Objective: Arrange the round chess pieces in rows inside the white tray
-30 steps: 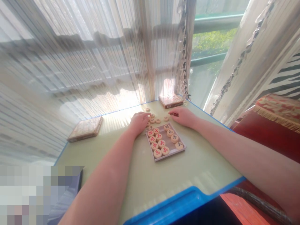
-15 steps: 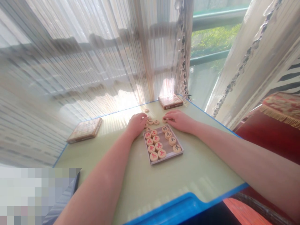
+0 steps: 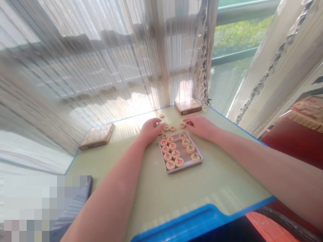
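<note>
My left hand (image 3: 152, 129) rests on the table left of several loose Chinese chess pieces (image 3: 172, 128), its curved fingers apart and nothing visible between them. The fingers of my right hand (image 3: 199, 123) close on a black-marked Chinese chess piece (image 3: 187, 123), beside another loose piece (image 3: 182, 126). In front of both hands lies a shallow tray (image 3: 185, 166). Two columns of red-marked pieces (image 3: 175, 154) fill its left side, and a column of black-marked pieces (image 3: 190, 148) stands along its right. One piece at the tray's far left corner is partly hidden by glare and blur.
A flat box (image 3: 97, 136) lies at the table's left edge, and a second box (image 3: 188, 106) at the far corner. One piece (image 3: 161, 116) sits farther back. The pale green table (image 3: 202, 188) has a blue rim. Curtains (image 3: 121, 67) hang behind; a red chair (image 3: 285, 134) stands right.
My right hand has shifted slightly right, off one piece and onto another beside it. My left fingers have spread a little. The whole view has moved slightly.
</note>
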`<state>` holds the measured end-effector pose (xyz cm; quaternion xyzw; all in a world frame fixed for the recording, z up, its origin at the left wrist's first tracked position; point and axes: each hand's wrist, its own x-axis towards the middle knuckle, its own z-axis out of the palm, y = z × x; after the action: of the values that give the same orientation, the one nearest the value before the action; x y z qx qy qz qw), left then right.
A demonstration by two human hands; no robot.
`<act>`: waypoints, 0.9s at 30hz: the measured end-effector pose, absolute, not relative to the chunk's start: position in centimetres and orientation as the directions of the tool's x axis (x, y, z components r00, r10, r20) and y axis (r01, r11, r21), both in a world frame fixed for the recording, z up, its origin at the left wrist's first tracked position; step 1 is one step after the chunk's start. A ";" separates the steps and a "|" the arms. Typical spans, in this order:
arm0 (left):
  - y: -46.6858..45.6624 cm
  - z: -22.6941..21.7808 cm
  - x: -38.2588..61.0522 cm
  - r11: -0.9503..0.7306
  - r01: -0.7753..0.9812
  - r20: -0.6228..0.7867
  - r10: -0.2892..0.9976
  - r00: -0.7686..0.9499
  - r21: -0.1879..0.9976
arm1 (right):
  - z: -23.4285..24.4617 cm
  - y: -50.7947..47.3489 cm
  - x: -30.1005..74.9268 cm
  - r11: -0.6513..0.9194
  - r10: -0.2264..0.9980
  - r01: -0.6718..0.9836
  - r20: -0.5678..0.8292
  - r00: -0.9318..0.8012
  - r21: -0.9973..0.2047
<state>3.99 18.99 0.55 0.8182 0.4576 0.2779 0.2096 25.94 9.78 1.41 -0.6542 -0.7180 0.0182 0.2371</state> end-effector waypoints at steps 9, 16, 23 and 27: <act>19.2 0.3 3.8 -0.675 0.581 0.357 0.735 0.576 0.454 | 1.6 9.6 25.7 0.163 0.944 0.940 0.324 -0.060 -0.300; 19.3 0.6 3.9 -0.694 0.519 0.363 0.711 0.602 0.499 | 1.6 9.7 25.8 0.229 0.935 0.929 0.332 -0.126 -0.291; 19.0 0.6 4.1 -0.693 0.545 0.290 0.705 0.647 0.472 | 1.3 9.7 25.9 0.255 0.931 0.926 0.329 -0.158 -0.277; 18.9 0.6 4.3 -0.693 0.590 0.220 0.705 0.674 0.414 | 1.3 9.7 25.9 0.244 0.936 0.931 0.315 -0.154 -0.270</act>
<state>4.31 18.93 0.58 0.9014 0.3594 0.1842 0.1562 25.91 9.66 1.27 -0.6149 -0.7595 0.0059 0.2123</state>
